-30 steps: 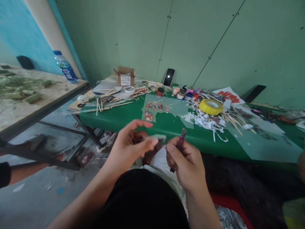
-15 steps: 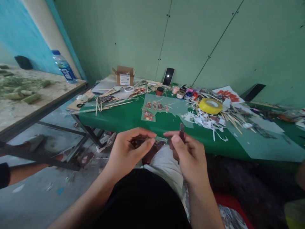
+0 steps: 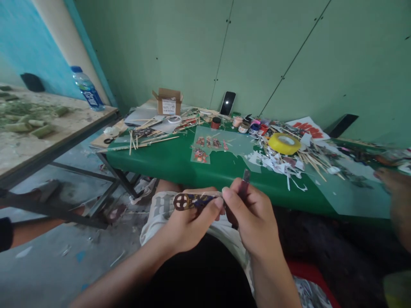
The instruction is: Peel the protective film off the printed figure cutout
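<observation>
My left hand (image 3: 189,222) pinches a small printed cut-out figure (image 3: 189,201) with a round wheel-like end, holding it flat above my lap. My right hand (image 3: 253,216) grips a small dark knife-like tool (image 3: 244,182), its tip pointing up, and its thumb touches the right end of the cut-out. Both hands hover just in front of the near edge of the green table (image 3: 167,160).
On the table lie wooden sticks (image 3: 147,137), a clear sheet with cut-outs (image 3: 208,145), paint pots (image 3: 250,126), yellow tape (image 3: 284,143), paper scraps, a cardboard box (image 3: 168,102) and a phone (image 3: 227,103). A bottle (image 3: 86,89) stands left. Another person's hand (image 3: 396,192) reaches in at right.
My left hand dropped and turned the cut-out so its printed face shows. My right hand came against it. Another person's hand appeared at the right edge.
</observation>
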### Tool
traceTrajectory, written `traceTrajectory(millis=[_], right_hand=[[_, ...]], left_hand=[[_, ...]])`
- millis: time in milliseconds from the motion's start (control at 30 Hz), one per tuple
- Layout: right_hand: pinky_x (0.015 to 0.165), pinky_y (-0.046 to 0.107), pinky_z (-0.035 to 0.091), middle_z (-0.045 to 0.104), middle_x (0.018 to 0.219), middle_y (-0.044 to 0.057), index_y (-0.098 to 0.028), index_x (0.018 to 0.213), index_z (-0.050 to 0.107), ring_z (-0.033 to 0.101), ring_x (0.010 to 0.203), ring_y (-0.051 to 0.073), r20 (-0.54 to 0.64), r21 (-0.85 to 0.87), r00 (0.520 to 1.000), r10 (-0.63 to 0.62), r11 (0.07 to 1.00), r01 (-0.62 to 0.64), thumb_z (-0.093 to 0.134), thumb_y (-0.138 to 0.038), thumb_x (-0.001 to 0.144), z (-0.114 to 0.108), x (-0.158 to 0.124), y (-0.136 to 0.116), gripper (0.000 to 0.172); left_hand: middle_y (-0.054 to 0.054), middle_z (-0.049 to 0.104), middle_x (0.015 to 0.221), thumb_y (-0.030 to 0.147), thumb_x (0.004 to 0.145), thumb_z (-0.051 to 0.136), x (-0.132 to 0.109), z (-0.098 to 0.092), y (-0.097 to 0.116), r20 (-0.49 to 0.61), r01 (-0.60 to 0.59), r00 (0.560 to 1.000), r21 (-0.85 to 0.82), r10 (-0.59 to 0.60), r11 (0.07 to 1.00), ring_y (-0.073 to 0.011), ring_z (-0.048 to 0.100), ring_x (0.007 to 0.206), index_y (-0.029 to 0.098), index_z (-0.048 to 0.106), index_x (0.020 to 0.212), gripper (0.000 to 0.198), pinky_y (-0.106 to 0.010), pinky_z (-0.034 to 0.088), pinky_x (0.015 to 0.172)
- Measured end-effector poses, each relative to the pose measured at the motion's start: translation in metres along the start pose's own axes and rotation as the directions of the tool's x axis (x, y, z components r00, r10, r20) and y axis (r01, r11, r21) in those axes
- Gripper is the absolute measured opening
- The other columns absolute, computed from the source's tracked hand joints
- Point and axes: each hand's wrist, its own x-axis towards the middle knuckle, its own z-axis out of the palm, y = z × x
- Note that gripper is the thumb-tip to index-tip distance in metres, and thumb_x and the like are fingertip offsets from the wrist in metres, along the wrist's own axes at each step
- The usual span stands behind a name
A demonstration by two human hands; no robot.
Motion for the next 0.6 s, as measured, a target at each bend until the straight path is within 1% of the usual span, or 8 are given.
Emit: traceTrajectory(millis=[100,167,267,333,400,433,533,600], right_hand=[[0.037,0.019,0.028,0.045,0.049,-0.008,-0.022,0.064,0.049,0.031,0.038,0.006,0.024,-0.062,0.999,-0.040,0.997,0.041,0.059,-0.037,0.090,-0.002,-0.003,-0.006,0.032],[0.039,0.019,0.030,0.047,0.051,-0.008,-0.022,0.064,0.050,0.034,0.039,0.006,0.017,-0.069,0.999,-0.034,0.997,0.035,0.059,-0.037,0.091,-0.003,-0.005,-0.004,0.032],[0.040,0.020,0.032,0.046,0.051,-0.007,-0.021,0.069,0.056,0.037,0.041,0.007,-0.025,-0.069,1.000,0.001,0.998,-0.003,0.054,-0.041,0.094,-0.005,-0.004,0.003,0.031],[0.042,0.021,0.035,0.048,0.053,-0.007,-0.021,0.076,0.062,0.042,0.043,0.008,-0.092,-0.147,0.996,-0.016,0.989,0.003,0.055,-0.039,0.093,-0.007,-0.003,0.009,0.026],[0.045,0.021,0.039,0.051,0.056,-0.007,-0.022,0.086,0.064,0.046,0.046,0.009,-0.169,-0.264,0.982,-0.079,0.964,0.032,0.060,-0.034,0.088,-0.009,-0.002,0.013,0.013],[0.047,0.021,0.040,0.052,0.058,-0.007,-0.023,0.089,0.065,0.047,0.047,0.009,-0.199,-0.322,0.974,-0.112,0.946,0.043,0.062,-0.031,0.086,-0.010,-0.002,0.014,0.009],[0.051,0.023,0.045,0.062,0.065,-0.004,-0.023,0.087,0.067,0.056,0.053,0.011,-0.229,-0.443,0.958,-0.170,0.895,0.053,0.064,-0.029,0.083,-0.013,-0.002,0.014,0.008],[0.059,0.026,0.050,0.071,0.078,0.001,-0.023,0.085,0.070,0.065,0.066,0.015,-0.206,-0.498,0.958,-0.199,0.864,0.072,0.060,-0.031,0.087,-0.015,-0.002,0.012,0.013]], left_hand=[[0.001,0.049,0.064,0.031,0.096,0.047,-0.002,-0.003,0.005,0.013,-0.003,1.000,0.064,0.002,0.998,-0.0106,0.045,0.060,0.018,0.051,0.065,0.034,-0.024,0.037,0.057],[0.001,0.050,0.064,0.027,0.095,0.048,-0.002,-0.004,0.008,0.002,0.007,1.000,0.071,-0.007,0.997,-0.0106,0.046,0.061,0.018,0.052,0.064,0.033,-0.024,0.037,0.057],[0.001,0.051,0.063,0.029,0.095,0.048,-0.003,-0.003,0.010,-0.038,0.044,0.998,-0.044,-0.046,0.998,-0.0100,0.047,0.059,0.017,0.057,0.068,0.031,-0.023,0.037,0.055],[0.002,0.051,0.062,0.032,0.096,0.048,-0.003,-0.002,0.011,-0.063,0.057,0.996,-0.115,-0.065,0.992,-0.0095,0.047,0.057,0.017,0.059,0.070,0.031,-0.022,0.037,0.054],[0.002,0.052,0.062,0.033,0.095,0.049,-0.003,-0.003,0.012,-0.081,0.058,0.994,-0.140,-0.069,0.988,-0.0092,0.047,0.056,0.017,0.060,0.071,0.031,-0.022,0.037,0.053],[0.001,0.052,0.062,0.034,0.095,0.050,-0.003,-0.004,0.012,-0.083,0.060,0.994,-0.141,-0.073,0.988,-0.0092,0.047,0.056,0.017,0.061,0.071,0.031,-0.022,0.037,0.053],[0.001,0.053,0.063,0.035,0.094,0.051,-0.003,-0.007,0.012,-0.082,0.061,0.994,-0.146,-0.073,0.987,-0.0089,0.047,0.055,0.016,0.062,0.071,0.031,-0.023,0.038,0.052],[0.001,0.053,0.062,0.035,0.094,0.051,-0.002,-0.007,0.012,-0.080,0.066,0.994,-0.160,-0.080,0.985,-0.0087,0.047,0.054,0.016,0.062,0.071,0.031,-0.022,0.038,0.052]])
